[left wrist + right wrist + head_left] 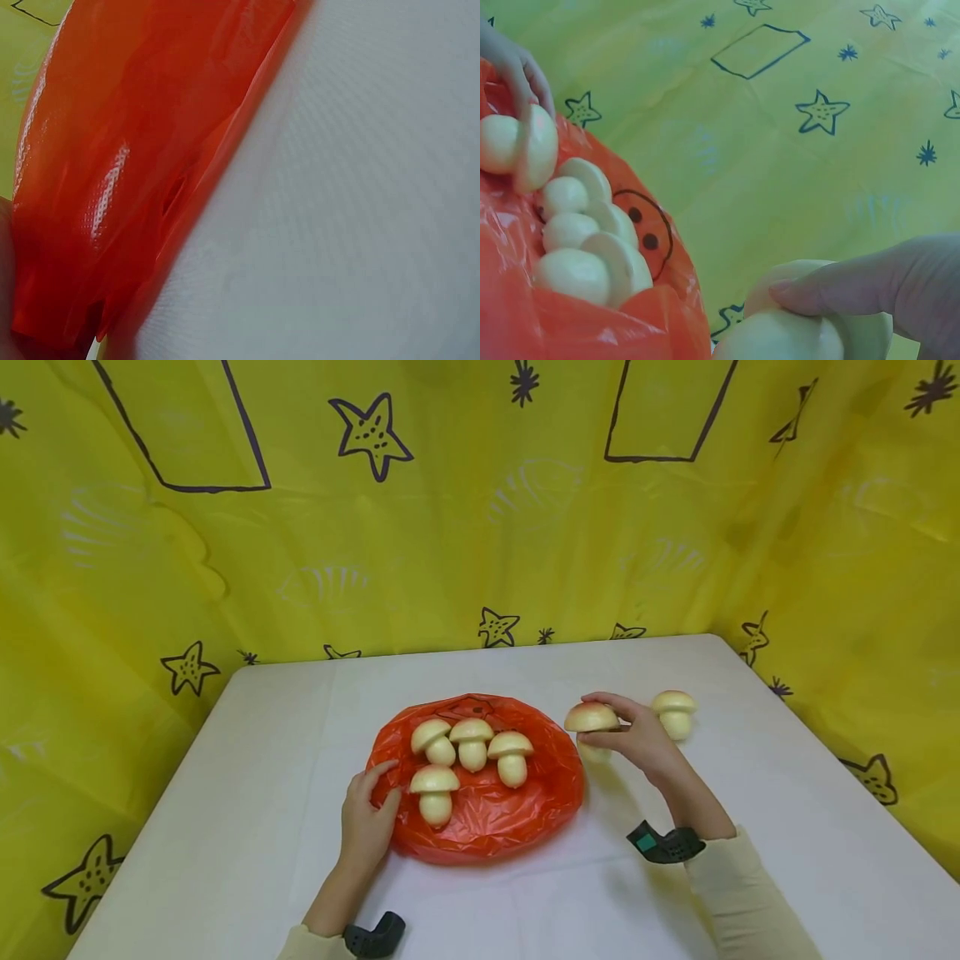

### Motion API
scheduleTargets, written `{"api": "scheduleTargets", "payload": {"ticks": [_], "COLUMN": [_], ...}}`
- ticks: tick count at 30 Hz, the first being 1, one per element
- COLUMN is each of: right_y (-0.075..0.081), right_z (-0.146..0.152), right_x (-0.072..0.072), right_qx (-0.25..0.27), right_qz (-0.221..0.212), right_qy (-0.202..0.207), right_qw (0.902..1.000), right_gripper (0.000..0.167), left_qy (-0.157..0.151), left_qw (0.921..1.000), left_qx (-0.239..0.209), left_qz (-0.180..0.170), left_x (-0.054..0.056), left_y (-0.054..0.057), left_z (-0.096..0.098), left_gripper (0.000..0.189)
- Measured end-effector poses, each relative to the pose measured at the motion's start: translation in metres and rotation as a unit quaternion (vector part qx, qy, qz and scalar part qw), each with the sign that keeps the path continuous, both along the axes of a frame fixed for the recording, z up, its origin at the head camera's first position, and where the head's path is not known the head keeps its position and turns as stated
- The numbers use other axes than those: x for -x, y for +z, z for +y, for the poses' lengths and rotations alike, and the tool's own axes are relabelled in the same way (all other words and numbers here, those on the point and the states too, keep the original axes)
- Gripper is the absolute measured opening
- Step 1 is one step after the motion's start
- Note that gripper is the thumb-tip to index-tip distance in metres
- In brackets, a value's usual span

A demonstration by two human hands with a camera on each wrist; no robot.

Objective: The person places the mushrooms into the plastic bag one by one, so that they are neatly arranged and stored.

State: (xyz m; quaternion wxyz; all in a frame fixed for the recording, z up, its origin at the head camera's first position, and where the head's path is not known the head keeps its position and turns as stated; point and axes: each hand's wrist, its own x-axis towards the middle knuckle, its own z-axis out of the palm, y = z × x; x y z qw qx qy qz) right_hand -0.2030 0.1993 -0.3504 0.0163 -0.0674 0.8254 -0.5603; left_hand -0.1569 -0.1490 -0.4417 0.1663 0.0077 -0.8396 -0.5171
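Note:
A red plastic bag (487,822) lies spread on the table with several toy mushrooms in it, pale with rounded caps; one mushroom (435,793) is nearest its left side. My left hand (367,822) grips the bag's left edge, and the left wrist view has the bag's red side (127,150) filling its left part. To the right of the bag, my right hand (641,739) holds another toy mushroom (591,718) by its cap between thumb and fingers. The right wrist view shows my thumb across that mushroom (780,337).
One more toy mushroom (676,717) stands on the white table (300,710), just behind my right hand. A yellow curtain (450,543) with drawn starfish and shells surrounds the table's back and sides. A dark band (667,843) circles my right wrist.

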Motion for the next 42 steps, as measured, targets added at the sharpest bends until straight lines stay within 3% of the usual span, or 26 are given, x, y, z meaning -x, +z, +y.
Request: {"api": "scheduleTargets", "payload": {"ticks": [11,21,25,34,42], "right_y": [0.003,0.000,-0.003,-0.010,-0.015], "right_z": [-0.021,-0.057,-0.068,-0.089,-0.102], "right_x": [-0.009,-0.016,-0.019,-0.025,-0.031], "right_qx": [0.035,0.063,0.058,0.046,0.020], "right_qz": [-0.014,-0.040,-0.039,0.003,-0.012], "right_qy": [0.012,0.013,0.023,0.059,0.058], "right_qw": [0.9992,0.9971,0.9973,0.9972,0.9980], "right_gripper": [0.052,0.051,0.050,0.045,0.044], "left_qy": [-0.001,0.000,-0.002,-0.001,-0.004], "left_qw": [0.9999,0.9999,0.9999,1.0000,0.9999], "left_qx": [0.002,0.000,0.003,-0.001,0.004], "left_qz": [0.016,0.013,0.017,0.005,0.013], "left_x": [0.001,0.001,0.001,0.001,-0.001], "left_y": [-0.003,-0.002,-0.001,-0.001,0.000], "left_z": [0.000,0.000,0.000,0.000,0.000], "left_gripper": [0.032,0.032,0.032,0.033,0.032]}}
